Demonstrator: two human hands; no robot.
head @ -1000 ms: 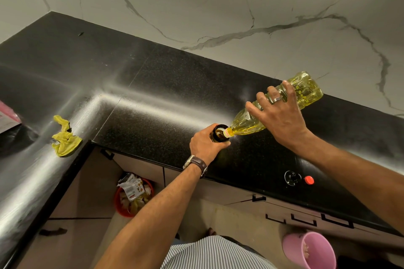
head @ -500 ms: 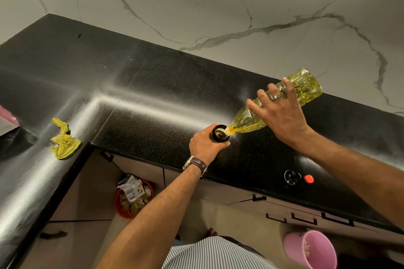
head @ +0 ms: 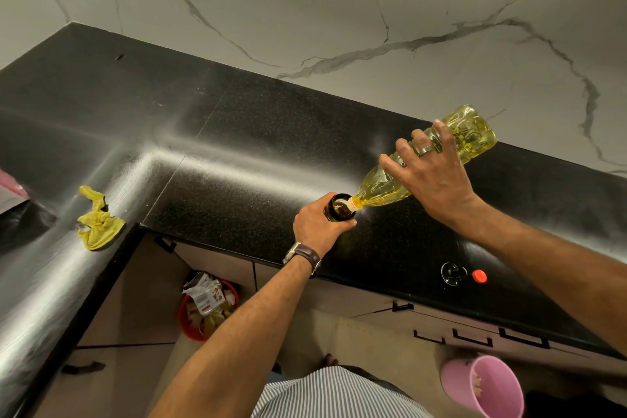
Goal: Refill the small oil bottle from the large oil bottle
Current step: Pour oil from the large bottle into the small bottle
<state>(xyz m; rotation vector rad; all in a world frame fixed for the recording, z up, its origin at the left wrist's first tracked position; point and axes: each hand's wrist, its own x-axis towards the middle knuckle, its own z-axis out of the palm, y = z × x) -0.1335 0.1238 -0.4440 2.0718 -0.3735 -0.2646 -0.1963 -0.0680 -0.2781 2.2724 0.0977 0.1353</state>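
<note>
The large oil bottle (head: 390,183) lies tilted, base up to the far right and neck down-left, its mouth meeting the open top of the small oil bottle (head: 339,208) standing on the black counter (head: 237,146). The right hand (head: 431,176) wraps its middle, the left hand (head: 319,226) grips the small one, hiding its body. Nothing has shifted from half a second ago; any oil stream is hard to make out.

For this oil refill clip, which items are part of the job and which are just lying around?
In use:
- large clear plastic bottle of yellow oil, tilted, right hand
- small dark glass bottle, left hand

Lying about:
- crumpled yellow cloth
- small red cap
- pink plastic bucket
</note>
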